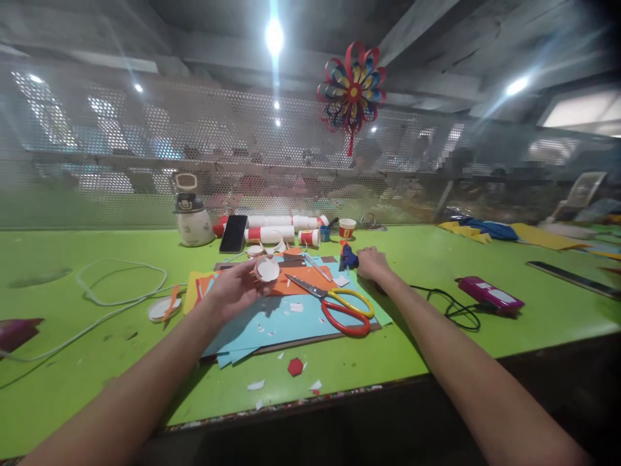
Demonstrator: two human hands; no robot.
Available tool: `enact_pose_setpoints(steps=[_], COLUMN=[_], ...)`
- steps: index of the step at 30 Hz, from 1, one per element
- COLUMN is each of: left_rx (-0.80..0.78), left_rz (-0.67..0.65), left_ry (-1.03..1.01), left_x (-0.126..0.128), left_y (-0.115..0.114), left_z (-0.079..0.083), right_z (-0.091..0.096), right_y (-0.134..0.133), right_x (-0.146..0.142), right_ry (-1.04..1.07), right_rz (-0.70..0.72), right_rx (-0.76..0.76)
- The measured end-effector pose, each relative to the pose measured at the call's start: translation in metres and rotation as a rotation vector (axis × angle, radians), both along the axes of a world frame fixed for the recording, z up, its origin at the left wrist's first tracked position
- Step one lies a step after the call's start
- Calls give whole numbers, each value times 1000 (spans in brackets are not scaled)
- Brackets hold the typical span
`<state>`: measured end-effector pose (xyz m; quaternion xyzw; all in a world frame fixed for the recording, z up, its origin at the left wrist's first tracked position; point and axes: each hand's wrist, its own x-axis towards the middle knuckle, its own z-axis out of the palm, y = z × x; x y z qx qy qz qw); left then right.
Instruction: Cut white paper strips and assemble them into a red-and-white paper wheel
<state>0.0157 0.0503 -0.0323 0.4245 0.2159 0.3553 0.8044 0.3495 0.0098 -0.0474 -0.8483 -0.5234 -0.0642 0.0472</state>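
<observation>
My left hand [235,288] holds a small white paper cup [266,269], its round opening facing me, above the sheets of coloured paper. My right hand [372,263] is closed on a dark blue glue gun [348,257] with an orange tip, at the far right of the sheets; part of the gun is hidden by the fingers. Scissors [334,304] with one yellow and one red handle lie part open on the light blue paper [252,330] between my forearms. Orange paper [286,282] lies over it, with small white scraps about.
Behind the sheets are a phone [233,234], stacked paper cups [270,234], an upright red cup [347,228] and a white bottle [195,226]. A purple device [491,295] with black cord lies right; a white cable [121,301] loops left. A paper flower [354,92] hangs above.
</observation>
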Motion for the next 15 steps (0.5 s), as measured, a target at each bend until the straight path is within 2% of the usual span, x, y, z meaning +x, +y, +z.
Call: enact_pose_setpoints(steps=[3,7,11,15], left_rx=[2,13,12,-1], left_rz=[-17,-26,-25,-16], left_ry=[14,21,52,29], left_x=[-1,-2,-2,-1], left_y=[3,1,-1,-1], left_z=[-11,-15,-14,-14], right_z=[-4,-6,-1,17], right_y=[9,12,6,1], right_x=[1,6,8,2], right_ry=[-39,-16,44,179], right_rz=[12,34,52,82], right_rx=[1,45,188,380])
